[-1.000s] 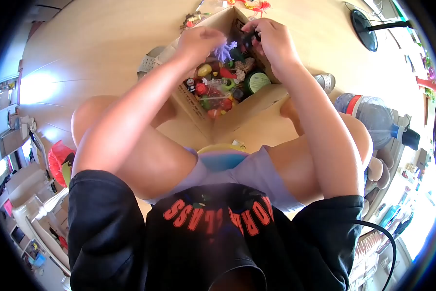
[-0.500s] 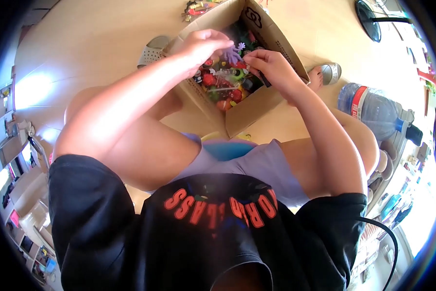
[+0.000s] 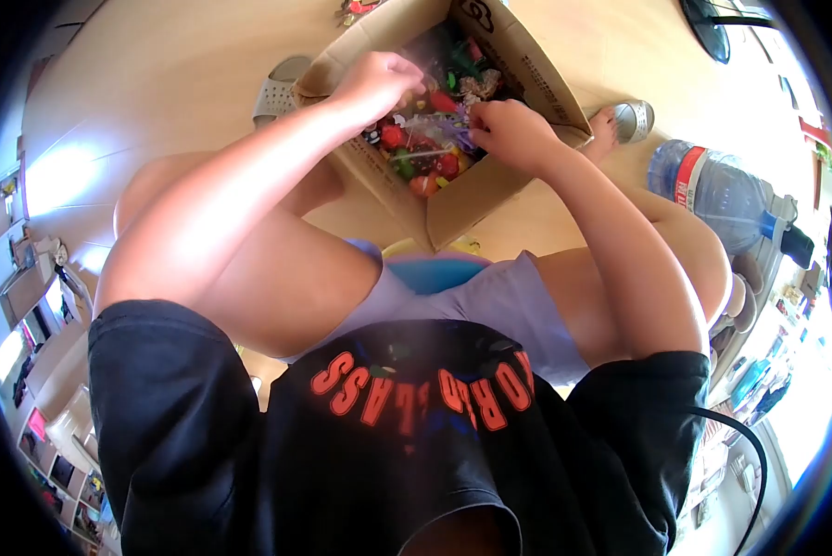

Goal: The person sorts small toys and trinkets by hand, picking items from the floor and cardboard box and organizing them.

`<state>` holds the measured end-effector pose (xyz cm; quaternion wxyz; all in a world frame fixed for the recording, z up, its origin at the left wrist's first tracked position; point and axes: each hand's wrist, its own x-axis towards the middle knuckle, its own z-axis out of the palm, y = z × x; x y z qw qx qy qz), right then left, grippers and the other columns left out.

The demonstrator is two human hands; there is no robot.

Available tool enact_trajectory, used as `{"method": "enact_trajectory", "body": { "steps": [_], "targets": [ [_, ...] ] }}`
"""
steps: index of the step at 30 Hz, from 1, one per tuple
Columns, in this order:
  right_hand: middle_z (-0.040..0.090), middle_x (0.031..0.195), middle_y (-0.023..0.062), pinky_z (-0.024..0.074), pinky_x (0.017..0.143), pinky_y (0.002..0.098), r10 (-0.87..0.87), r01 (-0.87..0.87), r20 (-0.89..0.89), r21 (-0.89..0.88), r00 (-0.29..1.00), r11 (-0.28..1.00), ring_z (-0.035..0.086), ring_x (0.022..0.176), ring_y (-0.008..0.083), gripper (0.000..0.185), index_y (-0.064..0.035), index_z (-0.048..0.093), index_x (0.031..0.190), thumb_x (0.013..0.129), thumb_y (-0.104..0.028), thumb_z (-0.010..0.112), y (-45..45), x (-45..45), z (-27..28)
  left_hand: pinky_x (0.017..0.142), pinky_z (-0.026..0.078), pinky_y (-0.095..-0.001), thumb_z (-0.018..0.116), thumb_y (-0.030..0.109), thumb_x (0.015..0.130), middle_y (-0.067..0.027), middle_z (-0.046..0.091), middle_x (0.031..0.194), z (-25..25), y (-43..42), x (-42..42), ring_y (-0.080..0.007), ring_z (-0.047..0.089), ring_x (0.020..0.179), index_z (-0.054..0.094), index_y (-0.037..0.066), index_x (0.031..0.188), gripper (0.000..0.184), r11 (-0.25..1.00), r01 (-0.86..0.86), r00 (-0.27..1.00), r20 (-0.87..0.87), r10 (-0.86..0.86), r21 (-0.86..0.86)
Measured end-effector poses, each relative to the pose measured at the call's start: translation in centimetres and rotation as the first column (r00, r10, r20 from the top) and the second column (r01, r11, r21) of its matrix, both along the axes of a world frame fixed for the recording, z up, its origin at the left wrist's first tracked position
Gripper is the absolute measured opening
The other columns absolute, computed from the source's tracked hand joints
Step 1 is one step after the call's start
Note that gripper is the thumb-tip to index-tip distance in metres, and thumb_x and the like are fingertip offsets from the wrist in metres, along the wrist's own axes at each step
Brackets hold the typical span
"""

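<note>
Reaching, right hand: fingers curled inward, tips at the purple toy; whether they grip it, I cannot tell.
Left hand: thumb and fingertips drawn close together over the box; whether anything sits between them, I cannot tell.
Purple toy: blurred, at the right hand's fingertips, seen over the red toys in the cardboard box.
Toy's long axis: roughly crosswise, running left from those fingertips; which end is its front is unclear.
Cardboard box: open, one corner towards the person.
</note>
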<state>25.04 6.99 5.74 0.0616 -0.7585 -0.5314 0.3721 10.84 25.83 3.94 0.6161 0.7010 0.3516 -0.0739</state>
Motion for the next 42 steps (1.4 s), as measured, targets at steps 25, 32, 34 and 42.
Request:
{"method": "enact_trajectory", "body": {
  "steps": [25, 32, 34, 42],
  "targets": [
    [0.069, 0.095, 0.0205, 0.0523, 0.080, 0.0456, -0.074, 0.074, -0.085, 0.007, 0.994, 0.997, 0.066, 0.091, 0.0383, 0.019, -0.0035, 0.065, 0.103, 0.086, -0.010, 0.058, 0.5, 2.2, 1.2, 0.061, 0.042, -0.0223, 0.059, 0.008, 0.091, -0.0039, 0.070, 0.095, 0.5, -1.2, -1.7, -0.0063, 0.053, 0.068, 0.058, 0.000, 0.122, 0.032, 0.971, 0.224, 0.957, -0.171, -0.235, -0.078],
    [0.069, 0.093, 0.0162, 0.0544, 0.072, 0.0384, -0.025, 0.025, -0.004, 0.007, 1.000, 1.000, 0.070, 0.080, 0.0280, 0.021, 0.0006, 0.061, 0.107, 0.089, -0.010, 0.063, 0.1, 3.3, -0.9, 0.071, 0.043, -0.0278, 0.059, 0.007, 0.086, -0.0058, 0.058, 0.082, -0.8, -1.3, -1.1, -0.0135, 0.054, 0.073, 0.055, -0.005, 0.121, 0.037, 0.999, -0.026, 0.988, -0.152, 0.019, -0.042],
    [0.069, 0.093, 0.0155, 0.0551, 0.069, 0.0369, -0.208, 0.188, -0.240, -0.104, 0.948, 0.977, 0.071, 0.075, 0.0247, 0.020, 0.0013, 0.061, 0.107, 0.091, -0.011, 0.062, 0.7, 2.6, 0.9, 0.078, 0.045, -0.0295, 0.063, 0.013, 0.085, -0.0109, 0.060, 0.094, -0.5, -1.4, -1.0, -0.0171, 0.057, 0.083, 0.053, -0.004, 0.126, 0.046, 0.995, 0.026, 0.989, -0.145, -0.040, -0.099],
    [0.069, 0.090, 0.0168, 0.0554, 0.071, 0.0409, -0.301, 0.286, -0.060, -0.180, 0.952, 0.941, 0.072, 0.073, 0.0264, 0.024, -0.0003, 0.061, 0.112, 0.094, -0.016, 0.058, 1.1, 3.2, 1.3, 0.094, 0.047, -0.0361, 0.074, 0.036, 0.079, -0.0239, 0.056, 0.126, 1.8, -2.9, -0.1, -0.0284, 0.057, 0.109, 0.047, 0.000, 0.138, 0.074, 0.906, 0.319, 0.850, -0.507, -0.144, 0.278]
  ]
}}
